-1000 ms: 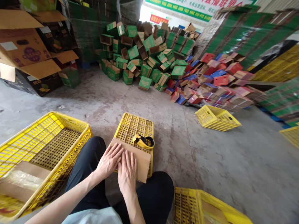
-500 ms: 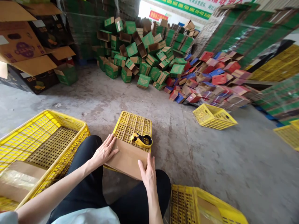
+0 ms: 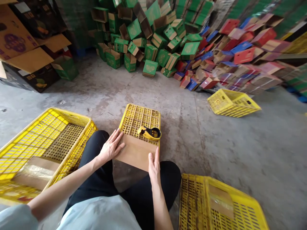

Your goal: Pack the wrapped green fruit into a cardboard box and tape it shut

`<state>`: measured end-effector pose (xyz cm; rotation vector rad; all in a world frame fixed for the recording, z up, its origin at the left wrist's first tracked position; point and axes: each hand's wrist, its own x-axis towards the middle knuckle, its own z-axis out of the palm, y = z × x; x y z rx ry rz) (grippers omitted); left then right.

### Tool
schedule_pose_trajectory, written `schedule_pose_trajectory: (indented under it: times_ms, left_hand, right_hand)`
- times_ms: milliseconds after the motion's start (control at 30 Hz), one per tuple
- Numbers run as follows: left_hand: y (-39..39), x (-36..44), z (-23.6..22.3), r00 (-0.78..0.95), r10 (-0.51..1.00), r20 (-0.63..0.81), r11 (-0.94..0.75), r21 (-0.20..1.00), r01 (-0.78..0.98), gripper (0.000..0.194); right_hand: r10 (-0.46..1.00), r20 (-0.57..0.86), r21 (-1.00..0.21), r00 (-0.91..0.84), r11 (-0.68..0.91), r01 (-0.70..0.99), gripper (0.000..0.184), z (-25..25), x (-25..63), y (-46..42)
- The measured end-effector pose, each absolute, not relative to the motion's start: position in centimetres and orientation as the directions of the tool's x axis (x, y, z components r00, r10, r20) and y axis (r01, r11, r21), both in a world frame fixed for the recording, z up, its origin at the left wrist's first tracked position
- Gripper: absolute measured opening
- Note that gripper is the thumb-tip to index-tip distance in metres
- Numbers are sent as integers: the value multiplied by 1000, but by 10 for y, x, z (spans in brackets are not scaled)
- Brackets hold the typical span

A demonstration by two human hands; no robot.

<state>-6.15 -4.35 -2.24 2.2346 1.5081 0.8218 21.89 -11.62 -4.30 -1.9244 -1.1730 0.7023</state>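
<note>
Both ends of cardboard piece (image 3: 135,151) now framed; contact was mid-panel one second ago. Left hand (image 3: 109,149) released, fingers extended on left end; right hand (image 3: 154,167) at right edge, cannot tell if gripping. Cardboard between hands, on yellow crate (image 3: 129,123); likely steadied both sides.

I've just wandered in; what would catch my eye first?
Likely the jumbled green cardboard boxes at the back, with red and blue cardboard boxes to their right. In the middle, a bare left hand and right hand touch flat brown cardboard over a yellow plastic crate.
</note>
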Motion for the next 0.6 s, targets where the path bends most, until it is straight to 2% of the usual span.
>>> schedule_pose_trajectory:
  times_ms: [167,433,533,600]
  left_hand:
    - [-54,-66,-25,108,975,195,-216,699,682,67]
    - [-46,-56,-21,29,992,121,-108,721,685,70]
    - [-44,-57,-20,-10,997,71,-50,790,611,72]
    - [-42,-59,-19,-60,998,-32,59,849,526,74]
  right_hand:
    - [859,-174,-842,481,-383,379,83,-44,214,-132]
    - [851,-217,-897,479,-367,246,91,-36,206,-115]
    - [851,-277,-916,446,-374,145,90,-30,207,-114]
    - [848,-312,-925,427,-373,65,91,-27,208,-116]
